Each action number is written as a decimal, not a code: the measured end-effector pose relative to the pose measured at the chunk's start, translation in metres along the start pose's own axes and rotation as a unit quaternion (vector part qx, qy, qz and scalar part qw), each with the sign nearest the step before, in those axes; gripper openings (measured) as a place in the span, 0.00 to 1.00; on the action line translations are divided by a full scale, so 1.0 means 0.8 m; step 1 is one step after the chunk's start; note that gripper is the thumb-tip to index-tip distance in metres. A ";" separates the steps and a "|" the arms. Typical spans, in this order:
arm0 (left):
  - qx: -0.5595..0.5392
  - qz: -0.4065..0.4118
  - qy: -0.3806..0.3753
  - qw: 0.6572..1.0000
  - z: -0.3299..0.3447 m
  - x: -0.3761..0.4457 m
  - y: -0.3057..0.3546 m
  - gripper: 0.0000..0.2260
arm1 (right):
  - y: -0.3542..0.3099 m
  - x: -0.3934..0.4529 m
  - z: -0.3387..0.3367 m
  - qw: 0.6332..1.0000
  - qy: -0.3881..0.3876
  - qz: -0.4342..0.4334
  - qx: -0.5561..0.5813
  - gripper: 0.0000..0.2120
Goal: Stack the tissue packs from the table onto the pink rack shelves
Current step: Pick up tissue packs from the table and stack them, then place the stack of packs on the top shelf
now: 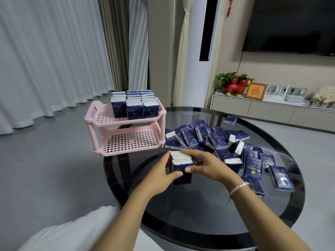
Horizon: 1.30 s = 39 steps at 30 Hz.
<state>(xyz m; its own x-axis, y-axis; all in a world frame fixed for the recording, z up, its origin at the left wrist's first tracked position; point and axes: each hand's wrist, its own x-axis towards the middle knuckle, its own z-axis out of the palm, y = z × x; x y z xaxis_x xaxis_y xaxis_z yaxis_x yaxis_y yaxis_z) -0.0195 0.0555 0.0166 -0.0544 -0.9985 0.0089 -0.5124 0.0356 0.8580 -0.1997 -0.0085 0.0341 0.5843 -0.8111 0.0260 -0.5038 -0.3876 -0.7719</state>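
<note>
A pink two-tier rack (125,134) stands at the left edge of the round dark glass table (199,214). Its top shelf holds rows of upright dark-blue tissue packs (135,103); the lower shelf (130,140) is bare. Between my hands stands a small bundle of three upright packs (181,160), white ends up. My left hand (161,176) grips the bundle's left side, thumb across the front. My right hand (204,165) grips its right side, fingers over the top. A loose pile of packs (208,136) lies just behind and to the right.
More packs (279,176) lie scattered over the table's right half, one alone at the far edge (229,120). A low white cabinet (272,109) with ornaments runs along the back wall. Grey floor and curtains lie to the left. My white-clad knee (72,230) shows at the bottom left.
</note>
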 end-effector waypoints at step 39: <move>0.155 -0.045 0.098 0.982 -0.295 0.123 -0.044 0.37 | -0.194 0.306 0.043 0.958 0.029 -0.103 -0.266 0.28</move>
<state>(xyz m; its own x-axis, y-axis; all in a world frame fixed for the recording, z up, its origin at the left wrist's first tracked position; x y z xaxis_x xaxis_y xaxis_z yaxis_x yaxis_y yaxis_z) 0.1956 -0.0542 0.1088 0.1539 -0.9860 0.0648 -0.7450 -0.0727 0.6631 0.0434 -0.1323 0.1385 0.6779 -0.7103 0.1898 -0.6434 -0.6980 -0.3144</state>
